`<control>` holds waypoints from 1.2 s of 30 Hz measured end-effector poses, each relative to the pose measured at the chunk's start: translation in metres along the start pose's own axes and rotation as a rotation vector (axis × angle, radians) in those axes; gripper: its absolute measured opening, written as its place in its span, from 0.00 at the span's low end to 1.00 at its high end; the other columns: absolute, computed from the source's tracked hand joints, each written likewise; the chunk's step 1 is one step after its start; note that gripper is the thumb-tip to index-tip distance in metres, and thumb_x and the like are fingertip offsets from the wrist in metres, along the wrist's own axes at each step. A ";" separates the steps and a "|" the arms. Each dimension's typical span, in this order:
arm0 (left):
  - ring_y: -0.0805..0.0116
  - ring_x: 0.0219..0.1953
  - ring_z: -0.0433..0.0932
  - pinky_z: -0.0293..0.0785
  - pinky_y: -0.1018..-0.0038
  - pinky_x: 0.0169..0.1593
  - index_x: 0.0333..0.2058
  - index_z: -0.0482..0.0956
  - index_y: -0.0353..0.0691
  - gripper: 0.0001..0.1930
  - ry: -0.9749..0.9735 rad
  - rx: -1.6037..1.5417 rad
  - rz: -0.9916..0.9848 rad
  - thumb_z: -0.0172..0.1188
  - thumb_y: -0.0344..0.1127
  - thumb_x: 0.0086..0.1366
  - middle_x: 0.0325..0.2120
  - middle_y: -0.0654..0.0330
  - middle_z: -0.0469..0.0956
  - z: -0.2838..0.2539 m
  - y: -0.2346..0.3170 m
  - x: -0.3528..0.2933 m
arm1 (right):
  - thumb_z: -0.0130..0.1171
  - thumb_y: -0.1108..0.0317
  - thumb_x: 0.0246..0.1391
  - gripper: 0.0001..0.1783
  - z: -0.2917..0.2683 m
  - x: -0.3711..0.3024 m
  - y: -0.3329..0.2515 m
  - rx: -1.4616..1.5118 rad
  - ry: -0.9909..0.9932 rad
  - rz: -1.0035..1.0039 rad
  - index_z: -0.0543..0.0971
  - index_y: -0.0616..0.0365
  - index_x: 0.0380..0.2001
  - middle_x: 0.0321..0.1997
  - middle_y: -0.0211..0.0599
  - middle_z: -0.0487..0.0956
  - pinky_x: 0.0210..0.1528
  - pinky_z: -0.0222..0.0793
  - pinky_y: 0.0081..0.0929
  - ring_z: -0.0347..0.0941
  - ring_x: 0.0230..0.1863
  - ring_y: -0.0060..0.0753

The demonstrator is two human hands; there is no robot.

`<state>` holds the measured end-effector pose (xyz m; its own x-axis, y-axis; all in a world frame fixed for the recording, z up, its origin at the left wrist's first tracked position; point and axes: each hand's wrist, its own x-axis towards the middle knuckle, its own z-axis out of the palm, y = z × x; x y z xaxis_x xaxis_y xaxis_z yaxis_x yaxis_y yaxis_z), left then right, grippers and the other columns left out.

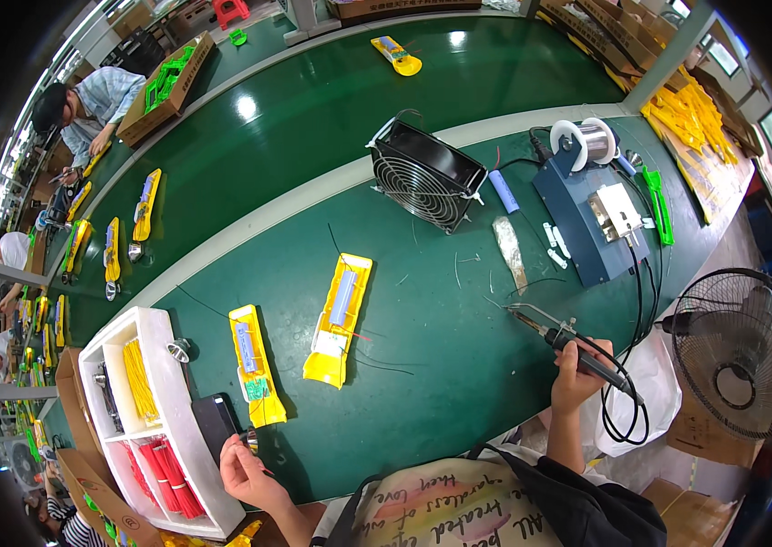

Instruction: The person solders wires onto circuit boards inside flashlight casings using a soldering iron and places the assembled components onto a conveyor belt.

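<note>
My right hand (576,381) is wrapped around a soldering iron (561,343), which has a thin wire guide along its tip and points left over the green mat. My left hand (251,474) is at the near left, fingers curled and pinched together; whatever they hold, if anything, is too small to make out. Just beyond it lie a black flat box (214,421) and a small shiny part. Two yellow half-shells lie on the mat: the left shell (267,407) carries a blue cell and a green circuit board (257,389), the middle shell (323,367) a blue cell and loose wires.
A white foam tray (92,365) of yellow and red wires stands left. A black fan (427,173), solder-feeding machine (577,219) and loose blue cell (503,191) sit at the back right. A desk fan (734,356) stands right. Beyond, a green conveyor (313,118) carries yellow shells; co-workers sit left.
</note>
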<state>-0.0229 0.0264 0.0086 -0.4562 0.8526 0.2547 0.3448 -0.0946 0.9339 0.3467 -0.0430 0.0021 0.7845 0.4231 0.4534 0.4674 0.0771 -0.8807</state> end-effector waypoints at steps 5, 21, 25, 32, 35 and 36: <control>0.77 0.29 0.70 0.66 0.84 0.33 0.32 0.69 0.30 0.05 0.065 0.062 0.055 0.49 0.25 0.58 0.34 0.54 0.74 0.000 -0.005 -0.005 | 0.53 0.77 0.42 0.08 0.000 -0.001 -0.001 0.007 0.032 0.019 0.64 0.63 0.22 0.19 0.35 0.67 0.17 0.61 0.12 0.64 0.14 0.17; 0.73 0.30 0.69 0.66 0.78 0.41 0.32 0.68 0.31 0.05 0.136 0.354 0.240 0.47 0.27 0.59 0.27 0.58 0.70 0.009 0.009 -0.004 | 0.52 0.75 0.44 0.07 -0.001 0.001 0.000 0.029 0.014 0.012 0.64 0.62 0.24 0.19 0.32 0.67 0.16 0.60 0.11 0.63 0.14 0.16; 0.77 0.25 0.65 0.64 0.79 0.38 0.31 0.66 0.33 0.03 -0.048 0.129 0.304 0.44 0.25 0.58 0.24 0.61 0.67 0.010 0.025 -0.012 | 0.49 0.74 0.47 0.05 0.000 0.004 -0.006 0.209 0.087 0.183 0.64 0.58 0.26 0.18 0.30 0.67 0.16 0.57 0.08 0.62 0.14 0.15; 0.69 0.23 0.68 0.66 0.78 0.25 0.29 0.68 0.34 0.02 -0.535 0.342 0.068 0.50 0.26 0.56 0.36 0.52 0.66 0.067 0.067 -0.017 | 0.46 0.72 0.51 0.04 0.001 0.007 -0.013 0.384 0.090 0.275 0.63 0.58 0.27 0.16 0.29 0.66 0.16 0.52 0.08 0.60 0.15 0.14; 0.63 0.23 0.70 0.67 0.75 0.28 0.30 0.66 0.34 0.03 -0.557 0.353 0.117 0.48 0.27 0.56 0.45 0.47 0.63 0.079 0.056 -0.017 | 0.46 0.71 0.52 0.04 -0.001 0.007 -0.019 0.379 0.095 0.256 0.64 0.58 0.27 0.16 0.30 0.67 0.16 0.52 0.08 0.60 0.15 0.14; 0.62 0.24 0.70 0.67 0.74 0.29 0.30 0.66 0.34 0.03 -0.542 0.352 0.133 0.48 0.27 0.56 0.45 0.47 0.64 0.081 0.054 -0.017 | 0.45 0.71 0.52 0.04 -0.002 0.007 -0.021 0.378 0.093 0.248 0.64 0.58 0.27 0.16 0.30 0.67 0.16 0.52 0.08 0.60 0.15 0.14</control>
<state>0.0704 0.0487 0.0346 0.0543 0.9920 0.1138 0.6592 -0.1212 0.7422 0.3439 -0.0437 0.0239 0.8953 0.3886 0.2177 0.0930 0.3150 -0.9445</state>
